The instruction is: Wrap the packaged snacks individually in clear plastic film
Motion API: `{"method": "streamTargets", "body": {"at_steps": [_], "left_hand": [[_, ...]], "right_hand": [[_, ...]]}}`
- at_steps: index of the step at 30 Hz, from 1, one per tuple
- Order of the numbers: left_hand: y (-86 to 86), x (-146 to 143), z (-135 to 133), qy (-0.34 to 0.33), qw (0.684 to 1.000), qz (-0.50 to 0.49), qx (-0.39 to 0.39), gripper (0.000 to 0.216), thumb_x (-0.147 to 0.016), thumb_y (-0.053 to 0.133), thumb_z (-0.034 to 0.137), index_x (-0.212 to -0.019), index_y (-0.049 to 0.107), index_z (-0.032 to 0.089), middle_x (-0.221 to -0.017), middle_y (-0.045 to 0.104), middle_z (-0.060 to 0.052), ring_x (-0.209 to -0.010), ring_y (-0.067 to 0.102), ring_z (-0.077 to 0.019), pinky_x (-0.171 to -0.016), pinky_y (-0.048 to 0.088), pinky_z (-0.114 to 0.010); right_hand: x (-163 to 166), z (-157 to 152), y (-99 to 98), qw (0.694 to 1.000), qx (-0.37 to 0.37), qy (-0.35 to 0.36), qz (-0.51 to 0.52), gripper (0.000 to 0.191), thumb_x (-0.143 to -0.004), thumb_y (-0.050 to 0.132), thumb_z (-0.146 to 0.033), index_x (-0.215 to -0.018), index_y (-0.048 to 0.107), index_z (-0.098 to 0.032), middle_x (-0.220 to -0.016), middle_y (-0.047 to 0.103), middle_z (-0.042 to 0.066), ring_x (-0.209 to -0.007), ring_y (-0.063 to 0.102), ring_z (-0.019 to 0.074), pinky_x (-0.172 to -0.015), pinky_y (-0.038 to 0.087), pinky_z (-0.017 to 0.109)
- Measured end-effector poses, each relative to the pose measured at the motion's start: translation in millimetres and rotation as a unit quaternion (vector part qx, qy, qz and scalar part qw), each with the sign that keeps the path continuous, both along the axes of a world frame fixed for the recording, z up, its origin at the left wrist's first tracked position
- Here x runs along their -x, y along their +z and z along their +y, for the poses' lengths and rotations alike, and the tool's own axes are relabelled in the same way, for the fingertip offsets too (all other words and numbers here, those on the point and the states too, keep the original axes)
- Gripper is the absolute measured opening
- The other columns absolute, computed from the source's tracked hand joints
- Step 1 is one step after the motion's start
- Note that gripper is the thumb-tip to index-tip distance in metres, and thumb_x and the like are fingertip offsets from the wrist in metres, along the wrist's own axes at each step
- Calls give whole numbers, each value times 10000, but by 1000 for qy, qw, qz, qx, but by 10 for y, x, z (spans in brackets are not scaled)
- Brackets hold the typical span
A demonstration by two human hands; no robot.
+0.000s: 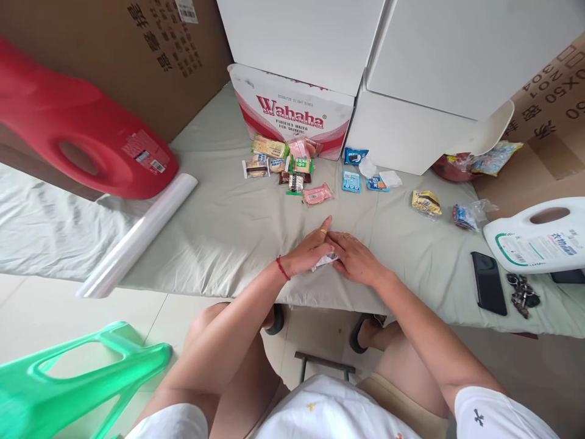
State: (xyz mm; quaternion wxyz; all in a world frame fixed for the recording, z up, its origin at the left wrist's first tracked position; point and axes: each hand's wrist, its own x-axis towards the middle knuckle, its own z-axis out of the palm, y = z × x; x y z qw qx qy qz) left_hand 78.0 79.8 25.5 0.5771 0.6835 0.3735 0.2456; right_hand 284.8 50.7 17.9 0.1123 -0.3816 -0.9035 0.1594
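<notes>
My left hand (pixel 311 251) and my right hand (pixel 354 259) lie together on the pale green sheet (pixel 219 231), near its front edge. Between them shows a small crinkled silver-white wrapper (pixel 325 261), pressed under the fingers of both hands. The left wrist wears a red string and the left hand a ring. Beyond the hands lies a cluster of several small snack packets (pixel 287 161), with a pink packet (pixel 317 194) nearest and blue packets (pixel 351 180) to the right.
A Wahaha carton (pixel 292 113) and white boxes (pixel 411 73) stand at the back. A red jug (pixel 77 131) and a clear film roll (pixel 137 235) lie left. A white jug (pixel 539 238), black phone (pixel 488 282) and keys (pixel 523 294) lie right. A green stool (pixel 77 372) stands lower left.
</notes>
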Motion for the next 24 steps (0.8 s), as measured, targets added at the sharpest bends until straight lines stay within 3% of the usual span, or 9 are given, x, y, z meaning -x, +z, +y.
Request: {"method": "streamTargets", "body": {"at_steps": [4, 8, 11, 13, 15, 17, 19, 21, 24], "left_hand": [[72, 122, 67, 114, 956, -248, 104, 691, -864, 576, 409, -1521, 445, 243, -1641, 392, -93, -1528, 321, -302, -1241, 211, -496], [224, 223, 72, 44, 941, -293, 166, 510, -880, 611, 502, -1237, 709, 150, -1301, 697, -165, -1251, 604, -350, -1076, 403, -480], [293, 243, 68, 2, 928, -315, 201, 487, -792, 783, 380, -1221, 721, 157, -1266, 713, -163, -1215, 629, -336, -989, 458, -416], [304, 203, 50, 4, 906, -353, 233, 612, -700, 864, 235, -1282, 680, 203, -1316, 692, -145, -1284, 591, -319, -1001, 457, -394], [286, 107, 7, 17, 891, -369, 263, 705, -644, 893, 157, -1305, 658, 227, -1357, 669, -128, -1284, 591, -292, -1009, 458, -374], [243, -37, -60, 44, 885, -368, 283, 731, -604, 913, 137, -1286, 666, 223, -1346, 669, -108, -1212, 628, -263, -979, 476, -344], [187, -196, -127, 102, 874, -377, 288, 750, -581, 929, 150, -1278, 664, 227, -1256, 704, -79, -1122, 661, -234, -921, 499, -320], [143, -327, -162, 152, 862, -383, 296, 745, -589, 932, 174, -1278, 655, 225, -1155, 728, -54, -1052, 677, -210, -896, 510, -311], [139, -423, -130, 169, 853, -388, 304, 743, -584, 937, 183, -1268, 649, 209, -1072, 741, -43, -1001, 692, -206, -891, 526, -325]], "right_hand": [[-2, 46, 37, 997, 16, -4, 76, 542, -1004, 537, -302, -1532, 442, -223, -1440, 582, 170, -1329, 531, 319, -1103, 452, 575], [-63, -76, 136, 958, 133, -83, 240, 507, -1020, 526, -422, -1495, 494, -251, -1388, 632, 124, -1229, 624, 267, -1047, 504, 458], [-70, -209, 137, 887, 254, -137, 360, 480, -985, 578, -498, -1400, 598, -258, -1351, 671, 83, -1227, 634, 254, -1050, 494, 401], [-34, -286, 94, 819, 321, -181, 440, 476, -954, 612, -541, -1336, 647, -259, -1311, 697, 70, -1194, 653, 253, -1020, 507, 381], [28, -341, 40, 749, 360, -223, 509, 481, -932, 626, -579, -1296, 666, -267, -1268, 717, 64, -1130, 681, 251, -968, 531, 374], [91, -368, -1, 705, 368, -250, 553, 482, -917, 636, -597, -1280, 668, -282, -1250, 724, 56, -1093, 692, 247, -942, 543, 376], [129, -375, -20, 702, 348, -262, 563, 464, -921, 634, -593, -1273, 672, -295, -1258, 718, 46, -1118, 677, 241, -980, 530, 380], [128, -373, -19, 731, 316, -268, 543, 442, -947, 605, -580, -1278, 679, -296, -1281, 705, 39, -1182, 641, 233, -1067, 481, 387], [76, -381, 2, 748, 323, -262, 517, 460, -979, 549, -577, -1336, 647, -304, -1340, 669, 37, -1223, 613, 228, -1100, 470, 401]]}}
